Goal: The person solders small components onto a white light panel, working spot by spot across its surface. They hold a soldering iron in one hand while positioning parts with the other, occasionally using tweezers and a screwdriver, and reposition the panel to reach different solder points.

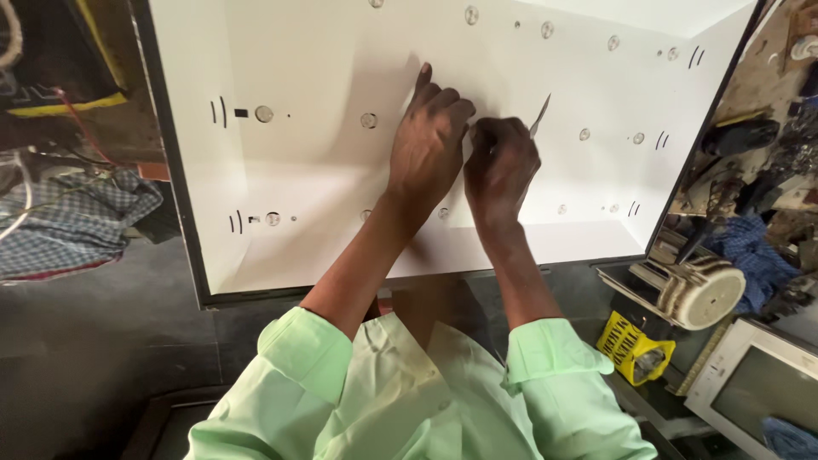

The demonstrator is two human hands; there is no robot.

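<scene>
Head camera looks down on a large white sheet-metal tray with a black frame (183, 170), its floor dotted with small round clear lenses (368, 120); about fifteen show, in three rows. Four pairs of short black curved marks sit near the side walls, two on each side. The left hand (429, 145) lies flat on the white floor, fingers stretched forward and together, gripping nothing. Just beside it, almost touching, the right hand (501, 163) is curled tight around a thin grey metal blade (540, 116), whose tip points up and away. Pale green rolled-up sleeves (311, 358) cover both arms. Right of the tray stand one yellow plastic basket (628, 345) and one white ribbed round part (701, 292).
</scene>
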